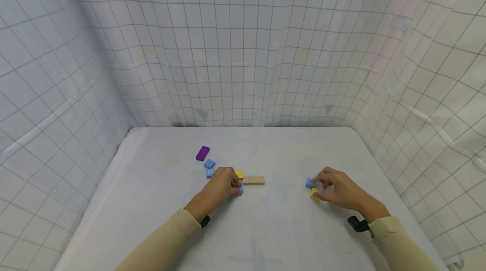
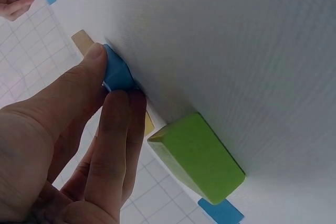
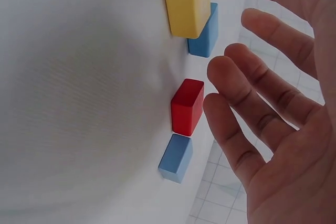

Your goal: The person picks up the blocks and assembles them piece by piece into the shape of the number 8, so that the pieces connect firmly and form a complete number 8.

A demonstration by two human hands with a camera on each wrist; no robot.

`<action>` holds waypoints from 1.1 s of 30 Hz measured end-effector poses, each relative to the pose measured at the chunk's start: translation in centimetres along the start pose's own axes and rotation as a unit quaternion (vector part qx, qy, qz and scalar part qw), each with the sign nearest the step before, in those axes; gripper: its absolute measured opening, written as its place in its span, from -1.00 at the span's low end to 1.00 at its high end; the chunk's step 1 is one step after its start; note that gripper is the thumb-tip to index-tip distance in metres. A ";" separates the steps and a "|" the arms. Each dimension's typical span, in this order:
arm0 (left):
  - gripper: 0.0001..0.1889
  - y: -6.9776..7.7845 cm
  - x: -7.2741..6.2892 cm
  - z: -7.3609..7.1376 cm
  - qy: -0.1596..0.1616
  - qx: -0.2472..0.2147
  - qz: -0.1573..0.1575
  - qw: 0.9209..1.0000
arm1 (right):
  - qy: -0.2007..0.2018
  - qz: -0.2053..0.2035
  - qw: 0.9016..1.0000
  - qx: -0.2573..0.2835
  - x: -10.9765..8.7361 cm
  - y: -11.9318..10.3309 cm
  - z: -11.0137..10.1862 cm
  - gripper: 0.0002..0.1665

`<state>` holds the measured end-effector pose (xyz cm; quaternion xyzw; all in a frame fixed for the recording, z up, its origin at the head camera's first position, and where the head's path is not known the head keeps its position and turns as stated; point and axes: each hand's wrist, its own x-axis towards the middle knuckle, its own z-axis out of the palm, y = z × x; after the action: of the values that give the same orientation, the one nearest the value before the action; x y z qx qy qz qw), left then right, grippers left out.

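My left hand [image 1: 224,182] pinches a small blue block [image 2: 118,69] between thumb and fingertips, low over the table. Right by it lie a yellow block [image 1: 238,174] and a plain wooden strip [image 1: 253,180]. A green block [image 2: 202,158] stands near the fingers in the left wrist view; the hand hides it from the head view. My right hand [image 1: 338,187] hovers with loosely bent fingers beside a blue block [image 1: 310,182] and a yellow block [image 1: 315,194]. In the right wrist view, a red block [image 3: 187,107] and a light blue block [image 3: 176,158] sit beyond its fingertips.
On the left of the white table [image 1: 159,203], a purple block [image 1: 203,153], a blue block [image 1: 209,163] and a blue block marked 5 [image 1: 210,172] lie in a loose row. Grid-patterned curtains [image 1: 235,51] enclose the table at the back and sides.
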<state>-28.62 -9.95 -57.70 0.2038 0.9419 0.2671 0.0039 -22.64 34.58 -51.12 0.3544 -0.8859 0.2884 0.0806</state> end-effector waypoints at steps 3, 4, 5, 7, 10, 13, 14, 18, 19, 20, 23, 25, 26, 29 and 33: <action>-0.75 0.1 -0.1 0.0 0.003 0.003 0.001 1.000 | -0.003 0.001 1.000 0.006 -0.2 0.1 0.1 -0.62; -0.75 0.1 -0.1 0.0 0.003 0.003 0.000 1.000 | -0.004 0.001 1.000 0.007 -0.3 0.2 0.2 -0.63; -0.75 0.0 -0.1 0.0 0.004 0.000 -0.001 1.000 | -0.005 0.001 1.000 0.009 -0.4 0.3 0.3 -0.64; -0.74 -0.1 0.0 0.1 0.004 -0.006 -0.004 1.000 | -0.002 -0.005 1.000 0.010 -0.5 0.6 0.4 -0.65; -0.75 -0.1 -0.1 0.1 0.001 -0.015 -0.006 1.000 | 0.002 -0.008 1.000 0.012 -0.6 0.5 0.6 -0.65; -0.75 0.0 -0.1 0.0 0.001 -0.016 -0.004 1.000 | 0.005 -0.015 1.000 0.011 -0.6 0.4 0.6 -0.65; -0.75 0.0 -0.1 -0.1 0.002 -0.015 -0.004 1.000 | 0.004 -0.016 1.000 0.011 -0.6 0.4 0.7 -0.64; -0.75 0.1 -0.1 -0.1 0.003 -0.015 -0.007 1.000 | 0.005 -0.025 1.000 0.013 -0.6 0.6 0.8 -0.63; -0.75 0.1 -0.1 -0.1 0.003 -0.016 -0.008 1.000 | 0.005 -0.028 1.000 0.013 -0.5 0.6 0.9 -0.63; -0.75 0.1 -0.1 -0.1 0.001 -0.020 -0.011 1.000 | 0.005 -0.028 0.999 0.015 -0.5 0.6 0.9 -0.62; -0.76 0.2 -0.2 -0.4 -0.007 -0.034 -0.020 0.999 | 0.002 -0.030 0.999 0.020 -0.5 0.7 1.1 -0.63; -0.77 0.4 -0.3 -0.6 -0.010 -0.043 -0.017 0.999 | -0.002 -0.027 0.999 0.027 -0.5 0.8 1.2 -0.64; -0.77 0.5 -0.4 -0.7 -0.011 -0.048 -0.013 0.999 | -0.005 -0.024 0.999 0.031 -0.5 0.8 1.2 -0.64; -0.77 0.4 -0.6 -0.8 -0.009 -0.053 0.000 0.999 | -0.010 -0.021 0.999 0.038 -0.6 0.7 1.4 -0.65; -0.77 0.0 -0.4 -0.5 -0.003 -0.047 0.004 0.999 | -0.010 -0.026 0.999 0.038 -0.5 0.7 1.5 -0.64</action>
<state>-28.38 -10.39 -57.29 0.2080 0.9273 0.3109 0.0150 -22.61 34.39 -52.85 0.3831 -0.8654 0.3163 0.0658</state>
